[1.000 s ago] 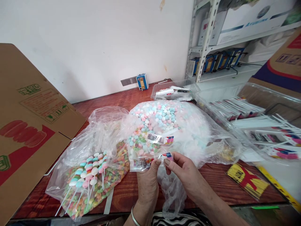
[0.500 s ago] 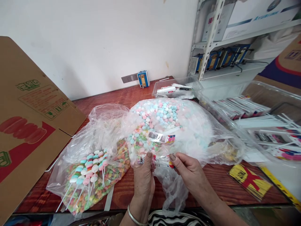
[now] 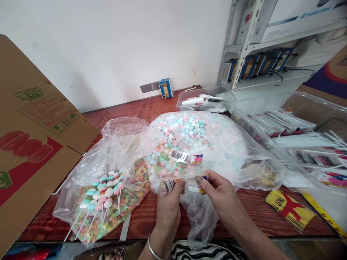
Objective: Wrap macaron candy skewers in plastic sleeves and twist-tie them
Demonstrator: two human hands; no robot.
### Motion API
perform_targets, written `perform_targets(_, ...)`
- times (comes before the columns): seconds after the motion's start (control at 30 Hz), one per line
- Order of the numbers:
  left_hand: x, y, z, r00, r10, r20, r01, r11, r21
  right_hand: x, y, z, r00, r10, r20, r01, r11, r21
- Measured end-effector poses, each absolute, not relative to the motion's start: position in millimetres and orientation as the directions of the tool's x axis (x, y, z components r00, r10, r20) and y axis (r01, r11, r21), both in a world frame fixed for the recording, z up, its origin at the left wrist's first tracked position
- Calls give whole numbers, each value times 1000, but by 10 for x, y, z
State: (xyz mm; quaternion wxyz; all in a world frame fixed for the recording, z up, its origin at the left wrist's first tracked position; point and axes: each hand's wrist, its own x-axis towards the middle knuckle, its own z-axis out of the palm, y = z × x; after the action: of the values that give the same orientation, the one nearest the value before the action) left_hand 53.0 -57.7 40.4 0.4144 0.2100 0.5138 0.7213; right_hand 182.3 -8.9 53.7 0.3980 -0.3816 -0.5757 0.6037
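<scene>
A small clear printed plastic wrapper (image 3: 167,186) stretches between my two hands near the table's front edge. My left hand (image 3: 168,209) grips one end, thumb on top. At the other end, the thumb and fingers of my right hand (image 3: 220,190) pinch it. Just beyond them lies a big clear bag of pastel round candies (image 3: 193,124), with a printed wrapper and white stick (image 3: 187,156) on top. To the left, candy skewers on white sticks (image 3: 104,189) rest on a bag of colourful ring-shaped gummies (image 3: 135,187).
A clear bin (image 3: 260,139) of printed wrappers and white sticks stands right. Behind sits a clear tray (image 3: 184,105) with a white tube. A yellow twist-tie packet (image 3: 288,209) lies front right. A cardboard box (image 3: 38,119) blocks the left, a metal shelf (image 3: 245,47) the back right.
My left hand has turned, tilting the wrapper so more of its print shows. Both hands still hold it, and my right hand has shifted slightly right and up. The view has shifted slightly.
</scene>
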Motion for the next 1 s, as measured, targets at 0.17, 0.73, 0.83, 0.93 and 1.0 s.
perform_targets(0.17,562,-581,461,-493,841,-224,-511,-71,857,1853,-85,544,-338,940,58,118,103,-988)
perform_targets(0.73,543,-526,526,-374,803,-464,-873,-136,469,1927,-186,729,-415,906,82,-56,65,-996)
perform_targets(0.83,545,-523,522,-390,798,-459,-867,-151,474,1887,-206,767,-441,895,65,-30,57,-998)
perform_targets(0.93,540,-524,502,-391,804,-448,-858,-143,493,1853,-215,771,-453,890,52,8,62,-998)
perform_targets(1.0,532,-527,480,-419,803,-424,-830,-150,537,1841,-211,751,-465,884,42,41,69,-997)
